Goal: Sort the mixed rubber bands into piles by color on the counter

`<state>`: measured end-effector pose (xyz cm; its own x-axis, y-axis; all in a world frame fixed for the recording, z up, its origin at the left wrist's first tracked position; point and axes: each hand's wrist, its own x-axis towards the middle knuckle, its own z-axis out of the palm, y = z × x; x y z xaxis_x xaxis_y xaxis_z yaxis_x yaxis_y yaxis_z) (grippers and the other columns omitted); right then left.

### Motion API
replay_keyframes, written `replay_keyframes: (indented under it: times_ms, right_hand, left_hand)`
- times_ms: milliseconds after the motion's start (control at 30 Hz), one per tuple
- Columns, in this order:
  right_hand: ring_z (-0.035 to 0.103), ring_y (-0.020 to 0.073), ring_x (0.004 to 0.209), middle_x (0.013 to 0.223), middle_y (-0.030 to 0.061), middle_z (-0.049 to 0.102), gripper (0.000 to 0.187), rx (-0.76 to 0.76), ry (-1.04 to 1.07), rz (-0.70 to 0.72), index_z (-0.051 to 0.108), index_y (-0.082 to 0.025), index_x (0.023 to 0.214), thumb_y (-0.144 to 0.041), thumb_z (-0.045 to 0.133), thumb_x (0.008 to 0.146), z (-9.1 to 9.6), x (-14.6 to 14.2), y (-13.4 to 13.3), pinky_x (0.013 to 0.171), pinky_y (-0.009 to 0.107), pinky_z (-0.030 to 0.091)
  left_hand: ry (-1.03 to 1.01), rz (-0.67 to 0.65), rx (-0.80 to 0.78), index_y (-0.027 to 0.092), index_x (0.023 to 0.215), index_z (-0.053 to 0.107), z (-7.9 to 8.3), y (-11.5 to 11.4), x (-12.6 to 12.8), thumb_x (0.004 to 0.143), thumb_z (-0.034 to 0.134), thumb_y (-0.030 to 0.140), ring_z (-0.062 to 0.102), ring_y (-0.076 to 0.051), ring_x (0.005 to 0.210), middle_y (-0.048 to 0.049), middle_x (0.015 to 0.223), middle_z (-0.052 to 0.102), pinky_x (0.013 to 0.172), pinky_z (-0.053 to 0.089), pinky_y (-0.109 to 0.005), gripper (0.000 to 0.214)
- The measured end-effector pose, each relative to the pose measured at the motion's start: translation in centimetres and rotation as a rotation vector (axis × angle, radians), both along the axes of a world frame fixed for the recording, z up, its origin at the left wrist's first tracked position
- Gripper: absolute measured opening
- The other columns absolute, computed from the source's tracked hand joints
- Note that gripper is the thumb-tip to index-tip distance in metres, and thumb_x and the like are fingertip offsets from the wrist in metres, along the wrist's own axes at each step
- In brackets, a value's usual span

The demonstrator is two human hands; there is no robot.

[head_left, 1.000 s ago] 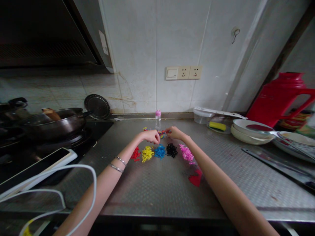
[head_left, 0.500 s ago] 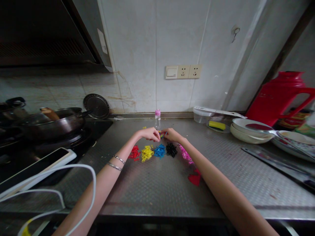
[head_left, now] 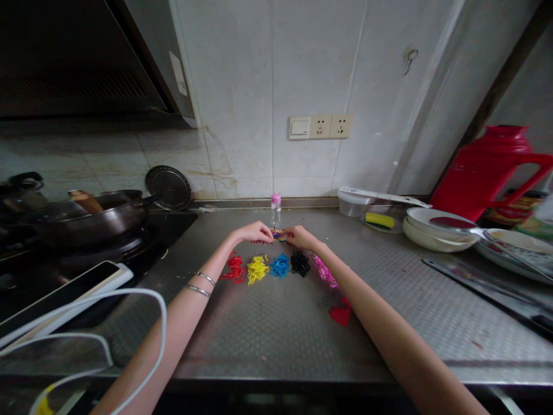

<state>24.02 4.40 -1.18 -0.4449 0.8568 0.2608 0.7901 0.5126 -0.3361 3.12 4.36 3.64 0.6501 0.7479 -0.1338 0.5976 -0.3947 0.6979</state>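
Small heaps of tiny elastic bands lie in a row on the steel counter (head_left: 276, 323): red (head_left: 234, 268), yellow (head_left: 257, 269), blue (head_left: 280, 265), black (head_left: 299, 263) and pink (head_left: 322, 270). Behind the row, my left hand (head_left: 254, 232) and my right hand (head_left: 299, 236) meet over a mixed-colour clump of bands (head_left: 277, 234). Both hands pinch at the clump with curled fingers. A small clear bottle with a pink cap (head_left: 275, 208) stands just behind them. A red scrap (head_left: 341, 314) lies by my right forearm.
A dark wok (head_left: 93, 216) sits on the stove at the left, a phone (head_left: 64, 294) with a white cable in front of it. At the right are stacked white plates (head_left: 436, 227), a yellow sponge (head_left: 379, 219), a red thermos jug (head_left: 488, 167) and a knife (head_left: 488, 291).
Both hands drew closer together over the mixed clump and slid slightly away from me, uncovering more of the red and yellow heaps.
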Motion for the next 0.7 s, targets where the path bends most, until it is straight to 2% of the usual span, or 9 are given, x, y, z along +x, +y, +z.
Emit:
replay_keyframes:
  times_ms: [133,300,500,700]
  right_hand:
    - [0.057,0.0136,0.069,0.082,0.0049,0.067,0.029,0.022,0.039,0.013,0.066,-0.018,0.096,-0.014,0.050,0.072,0.5,0.2,0.5,0.062,0.020,0.039]
    - [0.057,0.0122,0.066,0.076,0.0050,0.066,0.029,0.001,0.123,0.077,0.065,-0.015,0.096,-0.014,0.055,0.069,2.3,0.6,1.0,0.061,0.020,0.041]
    - [0.052,0.0080,0.055,0.069,0.0010,0.064,0.032,-0.368,0.113,0.218,0.065,-0.016,0.094,-0.011,0.053,0.065,4.2,-0.2,-0.1,0.047,0.016,0.040]
    - [0.055,0.0088,0.055,0.068,0.0011,0.065,0.036,-0.590,0.008,0.247,0.066,-0.017,0.090,-0.007,0.051,0.060,3.9,-1.8,-1.5,0.044,0.015,0.041]
  left_hand:
    - [-0.002,0.042,0.018,0.012,0.080,0.067,0.3,0.0,-0.5,0.064,0.060,0.033,0.037,-0.005,0.041,0.0012,0.052,0.054,0.039,0.025,-0.018,0.027]
    - [0.014,0.129,0.111,0.010,0.080,0.068,0.1,0.5,-0.9,0.063,0.058,0.026,0.035,-0.005,0.040,0.0021,0.046,0.051,0.040,0.026,-0.019,0.025]
    - [0.063,0.134,0.212,0.009,0.077,0.069,-1.9,1.8,-0.8,0.060,0.055,0.017,0.042,-0.007,0.045,-0.0015,0.056,0.059,0.045,0.031,-0.019,0.023]
    - [0.104,0.138,0.236,0.011,0.075,0.070,-3.6,2.2,-0.4,0.057,0.054,0.013,0.050,-0.011,0.054,-0.0032,0.062,0.064,0.053,0.037,-0.020,0.024]
